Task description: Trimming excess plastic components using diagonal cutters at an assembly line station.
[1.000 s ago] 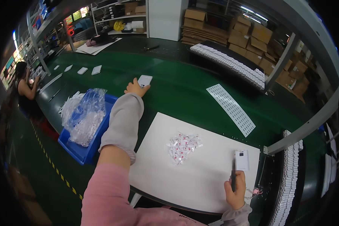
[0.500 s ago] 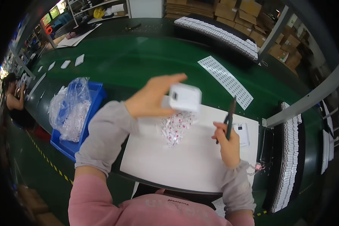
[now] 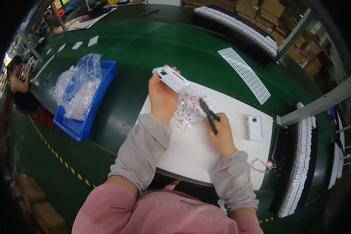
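Note:
My left hand (image 3: 162,102) grips a white plastic case (image 3: 172,80) with a small dark window, holding it tilted above the far edge of the white board (image 3: 183,154). In my right hand (image 3: 222,137) is a pair of pliers (image 3: 207,113) with dark handles, its jaws pointing up and left. Those jaws are over a loose pile of small white pieces with red marks (image 3: 186,114), at the board's far left part. A second white case (image 3: 255,128) lies on the board, right of my right hand. The fingertips behind the held case are partly hidden.
To the left stands a blue bin (image 3: 107,87) holding a clear plastic bag (image 3: 84,91) of small pieces. A perforated white sheet (image 3: 243,74) lies on the green bench. Packed rows of white pieces (image 3: 300,167) and a metal post (image 3: 319,103) stand right. A person (image 3: 19,80) sits far left.
My left hand has turned the case so it lies slanted, palm beneath. My right hand has brought the pliers leftward from beside the second case to the pile. The whole view has shifted.

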A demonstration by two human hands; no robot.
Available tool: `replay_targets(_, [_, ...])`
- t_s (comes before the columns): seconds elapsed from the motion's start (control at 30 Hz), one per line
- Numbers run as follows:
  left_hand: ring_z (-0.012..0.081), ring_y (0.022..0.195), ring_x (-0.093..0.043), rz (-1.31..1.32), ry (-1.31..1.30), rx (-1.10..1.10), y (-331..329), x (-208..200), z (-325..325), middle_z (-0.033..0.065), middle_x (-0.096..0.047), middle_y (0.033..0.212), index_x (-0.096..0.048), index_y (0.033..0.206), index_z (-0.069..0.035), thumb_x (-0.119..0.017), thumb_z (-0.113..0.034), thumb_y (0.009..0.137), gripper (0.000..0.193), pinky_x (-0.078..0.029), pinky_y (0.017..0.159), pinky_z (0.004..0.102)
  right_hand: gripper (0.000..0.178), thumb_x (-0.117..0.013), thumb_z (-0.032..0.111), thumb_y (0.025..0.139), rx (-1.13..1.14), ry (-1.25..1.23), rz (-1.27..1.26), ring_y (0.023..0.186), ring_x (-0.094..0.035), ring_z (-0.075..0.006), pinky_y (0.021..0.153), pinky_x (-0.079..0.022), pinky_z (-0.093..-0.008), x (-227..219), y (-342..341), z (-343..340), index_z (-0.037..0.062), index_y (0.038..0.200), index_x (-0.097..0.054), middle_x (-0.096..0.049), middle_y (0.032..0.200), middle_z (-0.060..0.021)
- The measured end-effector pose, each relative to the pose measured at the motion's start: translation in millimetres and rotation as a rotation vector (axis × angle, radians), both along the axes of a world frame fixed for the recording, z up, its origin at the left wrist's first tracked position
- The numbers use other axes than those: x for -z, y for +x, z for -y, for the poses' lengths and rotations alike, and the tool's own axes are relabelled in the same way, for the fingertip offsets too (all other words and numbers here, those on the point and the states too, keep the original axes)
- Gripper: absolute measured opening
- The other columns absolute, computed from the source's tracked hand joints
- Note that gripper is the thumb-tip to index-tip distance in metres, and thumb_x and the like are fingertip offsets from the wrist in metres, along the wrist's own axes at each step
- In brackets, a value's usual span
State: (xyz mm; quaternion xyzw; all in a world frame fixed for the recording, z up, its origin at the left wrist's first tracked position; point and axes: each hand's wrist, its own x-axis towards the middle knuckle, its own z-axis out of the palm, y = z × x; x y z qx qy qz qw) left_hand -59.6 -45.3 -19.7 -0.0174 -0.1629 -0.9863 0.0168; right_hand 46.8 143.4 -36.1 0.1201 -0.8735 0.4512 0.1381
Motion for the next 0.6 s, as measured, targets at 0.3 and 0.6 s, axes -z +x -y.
replay_targets(0.3, [0.0322, 0.119, -0.046, 0.128, 0.114, 0.055, 2.7, 4.2, -6.6, 0.0180, -0.049, 0.125, -0.044, 0.127, -0.001, -0.052, -0.048, 0.088, 0.061, -0.036, 0.101, 0.0445, 0.014, -0.072, 0.006, 0.069, 0.055, 0.106, -0.092, 0.075, -0.052, -0.0279, 0.067, -0.042, -0.0339, 9.3, -8.1, 20.3, -0.0017, 0.077, -0.063, -0.050, 0.083, -0.0123])
replay_targets(0.6, [0.0315, 0.112, -0.054, 0.083, -0.389, 0.500, 29.4, -7.8, -29.8, 0.0191, -0.050, 0.128, -0.043, 0.131, -0.004, -0.037, -0.043, 0.096, 0.053, -0.047, 0.093, 0.0461, 0.012, -0.069, 0.005, 0.078, 0.125, -0.625, 0.284, 0.074, -0.046, -0.0090, 0.065, -0.038, -0.0228, -4.8, 1.5, -11.1, 0.0007, 0.078, -0.059, -0.049, 0.082, 0.0005])
